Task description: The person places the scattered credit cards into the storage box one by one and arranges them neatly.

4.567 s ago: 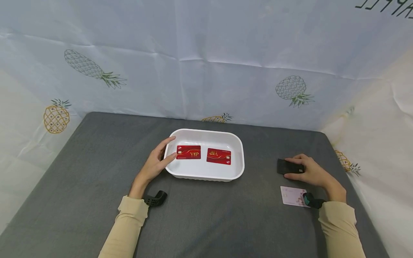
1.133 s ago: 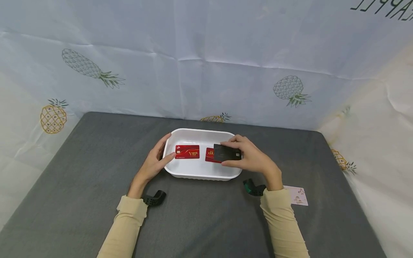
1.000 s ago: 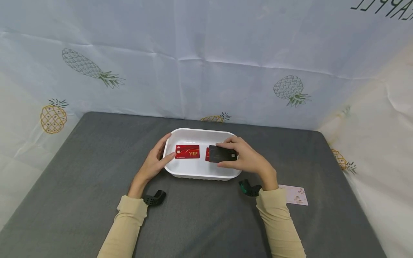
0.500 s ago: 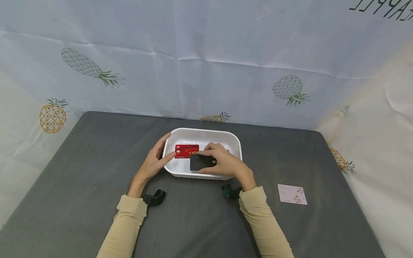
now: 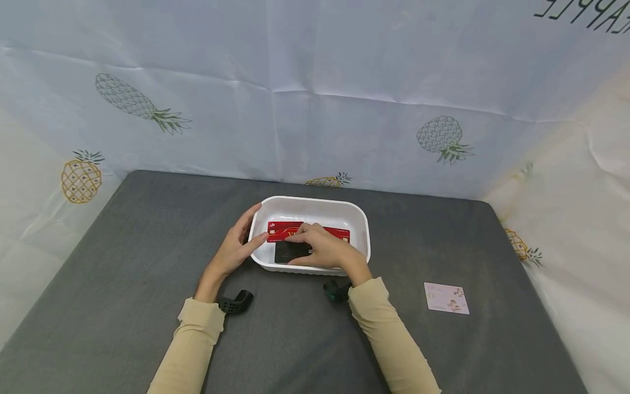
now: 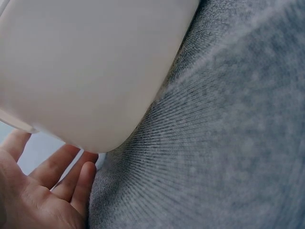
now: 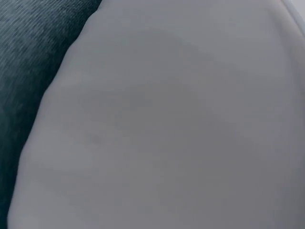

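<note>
In the head view my left hand (image 5: 232, 250) grips the left end of a white plastic tray (image 5: 363, 221), thumb over the rim. The left wrist view shows fingers (image 6: 56, 168) against the tray's outer wall. My right hand (image 5: 328, 249) reaches into the tray and pinches a black card (image 5: 288, 253) between thumb and fingers, low near the front wall. Behind it lie two red cards: the left VIP card (image 5: 279, 230) and another red card (image 5: 340, 233), partly hidden by the right hand. Only the tray's outer wall (image 7: 162, 119) and cloth fill the right wrist view.
A pale pink card (image 5: 446, 298) lies on the grey cloth-covered table (image 5: 197, 202), right of the tray. A white curtain (image 5: 315, 126) with pineapple prints hangs behind the table. Black wrist cameras sit on both forearms.
My right hand picked up the black card from the table at right, carried it left into the tray and lowered it toward the front wall. The left hand stays on the tray.
</note>
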### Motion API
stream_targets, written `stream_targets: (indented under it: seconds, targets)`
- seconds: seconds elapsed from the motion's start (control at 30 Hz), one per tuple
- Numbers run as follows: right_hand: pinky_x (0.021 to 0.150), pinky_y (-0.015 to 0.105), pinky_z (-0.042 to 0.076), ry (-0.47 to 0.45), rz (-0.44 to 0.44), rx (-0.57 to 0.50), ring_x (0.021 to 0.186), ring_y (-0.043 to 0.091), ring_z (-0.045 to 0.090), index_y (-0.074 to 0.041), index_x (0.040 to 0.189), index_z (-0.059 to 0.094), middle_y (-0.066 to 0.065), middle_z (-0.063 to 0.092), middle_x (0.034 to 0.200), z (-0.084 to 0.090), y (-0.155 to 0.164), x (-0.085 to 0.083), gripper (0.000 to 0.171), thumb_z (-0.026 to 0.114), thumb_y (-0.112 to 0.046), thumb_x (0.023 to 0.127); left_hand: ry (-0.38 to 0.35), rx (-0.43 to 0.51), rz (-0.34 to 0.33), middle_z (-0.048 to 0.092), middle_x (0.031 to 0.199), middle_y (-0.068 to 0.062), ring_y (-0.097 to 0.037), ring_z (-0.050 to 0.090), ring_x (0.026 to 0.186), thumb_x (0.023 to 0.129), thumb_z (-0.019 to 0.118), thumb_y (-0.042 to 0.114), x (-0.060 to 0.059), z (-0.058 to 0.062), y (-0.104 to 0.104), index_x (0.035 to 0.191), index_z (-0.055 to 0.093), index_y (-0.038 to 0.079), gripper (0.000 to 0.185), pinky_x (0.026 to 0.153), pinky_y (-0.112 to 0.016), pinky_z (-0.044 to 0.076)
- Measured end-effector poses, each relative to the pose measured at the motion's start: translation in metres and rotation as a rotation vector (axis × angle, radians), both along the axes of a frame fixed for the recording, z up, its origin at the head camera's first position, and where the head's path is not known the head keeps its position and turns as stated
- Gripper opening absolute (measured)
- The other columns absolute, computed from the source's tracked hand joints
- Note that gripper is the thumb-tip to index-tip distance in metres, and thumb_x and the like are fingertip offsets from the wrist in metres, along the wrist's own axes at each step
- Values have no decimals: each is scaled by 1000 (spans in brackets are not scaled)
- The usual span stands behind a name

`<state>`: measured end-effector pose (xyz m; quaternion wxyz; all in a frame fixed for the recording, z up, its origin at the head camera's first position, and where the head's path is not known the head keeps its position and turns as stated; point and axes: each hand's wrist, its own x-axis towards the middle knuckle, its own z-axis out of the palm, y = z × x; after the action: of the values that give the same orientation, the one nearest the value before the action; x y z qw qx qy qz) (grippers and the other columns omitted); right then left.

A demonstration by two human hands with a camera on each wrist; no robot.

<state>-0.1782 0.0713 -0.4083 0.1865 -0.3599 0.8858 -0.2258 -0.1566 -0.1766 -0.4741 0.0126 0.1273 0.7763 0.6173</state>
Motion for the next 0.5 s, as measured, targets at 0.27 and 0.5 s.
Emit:
stream_targets:
  seconds: [0.27, 0.5]
  targets:
    - [93, 36, 48, -43, 19, 50, 104, 19, 53, -12, 140, 63, 8, 65, 122, -5, -11, -4, 55, 78, -31, 91, -5, 6, 1, 35, 163, -20, -42, 39, 145, 97, 63, 12, 0, 0, 0, 162, 27, 15, 74, 116, -65, 31]
    - [90, 34, 47, -47, -6, 38, 103, 18, 50, -13, 140, 64, 8, 63, 121, -10, -16, -4, 54, 79, -30, 90, 10, 5, 1, 36, 162, -20, -42, 40, 144, 97, 63, 10, -1, 1, 0, 162, 28, 14, 74, 116, -65, 31]
